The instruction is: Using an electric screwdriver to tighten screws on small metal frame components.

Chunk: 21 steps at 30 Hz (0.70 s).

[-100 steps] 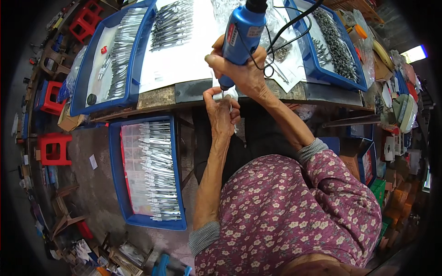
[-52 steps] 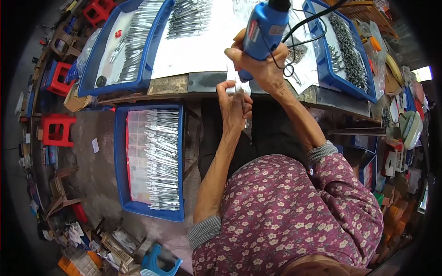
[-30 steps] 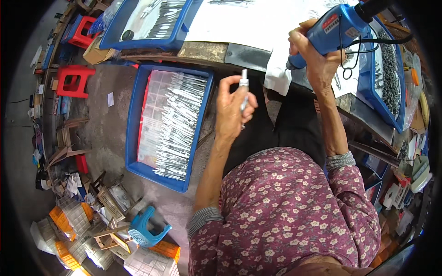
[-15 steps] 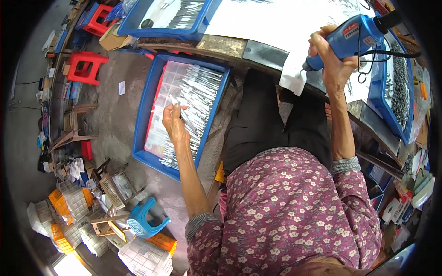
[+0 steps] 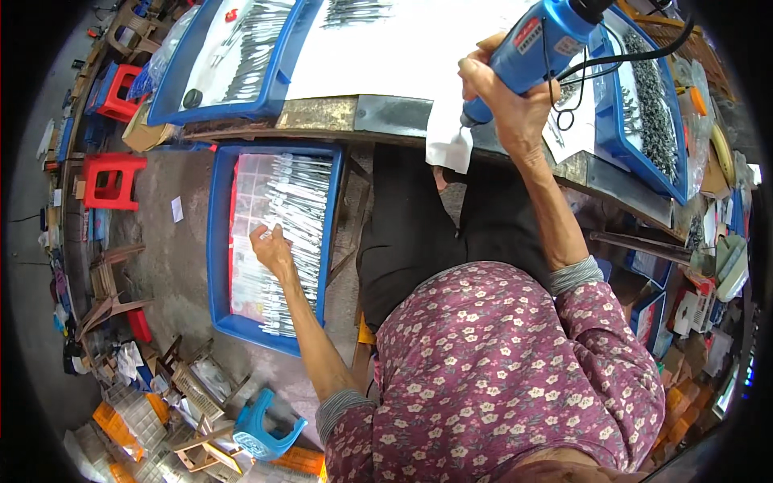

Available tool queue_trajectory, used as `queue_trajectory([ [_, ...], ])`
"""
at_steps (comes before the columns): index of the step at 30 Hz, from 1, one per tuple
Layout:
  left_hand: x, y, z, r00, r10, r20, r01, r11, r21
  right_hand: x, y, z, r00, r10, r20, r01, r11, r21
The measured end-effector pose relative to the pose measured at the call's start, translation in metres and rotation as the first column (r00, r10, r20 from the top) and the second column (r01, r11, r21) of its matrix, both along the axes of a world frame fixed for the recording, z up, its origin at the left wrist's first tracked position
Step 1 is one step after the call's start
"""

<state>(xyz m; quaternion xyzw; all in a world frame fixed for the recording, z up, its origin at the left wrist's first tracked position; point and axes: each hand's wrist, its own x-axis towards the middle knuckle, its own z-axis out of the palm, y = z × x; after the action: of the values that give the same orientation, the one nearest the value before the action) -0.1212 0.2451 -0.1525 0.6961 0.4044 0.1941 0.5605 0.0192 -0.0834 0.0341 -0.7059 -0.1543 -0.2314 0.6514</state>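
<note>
My right hand (image 5: 515, 113) is wrapped round a blue electric screwdriver (image 5: 527, 52) with a black cord. The screwdriver's tip points down at the table's front edge, by a white sheet (image 5: 447, 151) that hangs over it. Lower and to the left, my left hand (image 5: 275, 254) is over a blue tray (image 5: 216, 266), its fingers curled close together. Long, slim silvery metal pieces (image 5: 299, 213) lie in rows in that tray, beside a clear plastic sheet. The fingertips are among these pieces; what they pinch is too small to make out.
On the table stand a blue tray (image 5: 282, 76) of metal pieces at left and another (image 5: 680, 189) with dark small parts at right. Small scissors (image 5: 565, 121) hang by the screwdriver. Red stools (image 5: 113, 181) and a blue stool (image 5: 262, 435) stand on the floor at left.
The whole view has shifted, so the table and tray sit differently in the picture. My left hand is still at the tray; the slim piece seen at its fingers no longer stands out. My right hand keeps the screwdriver.
</note>
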Motion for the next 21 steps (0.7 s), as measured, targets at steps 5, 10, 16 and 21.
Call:
queue_trajectory([
  [5,-0.002,-0.001,-0.004,0.989,-0.059,-0.135,0.076,0.990,0.122,0.002,0.000,-0.002,1.000,0.014,0.009,-0.015,0.999,0.030],
  [10,0.001,-0.007,-0.005,0.970,-0.040,-0.238,0.134,0.910,0.392,0.003,0.000,-0.001,1.000,-0.012,-0.008,0.012,1.000,0.024],
  [16,-0.004,-0.002,-0.012,0.962,-0.033,-0.271,0.205,0.741,0.640,0.002,0.004,0.004,0.995,-0.033,-0.094,0.040,0.997,0.063],
  [21,-0.005,-0.017,0.011,0.951,-0.011,-0.310,0.175,0.842,0.510,-0.002,0.001,0.010,0.990,-0.007,-0.142,0.009,1.000,0.009],
])
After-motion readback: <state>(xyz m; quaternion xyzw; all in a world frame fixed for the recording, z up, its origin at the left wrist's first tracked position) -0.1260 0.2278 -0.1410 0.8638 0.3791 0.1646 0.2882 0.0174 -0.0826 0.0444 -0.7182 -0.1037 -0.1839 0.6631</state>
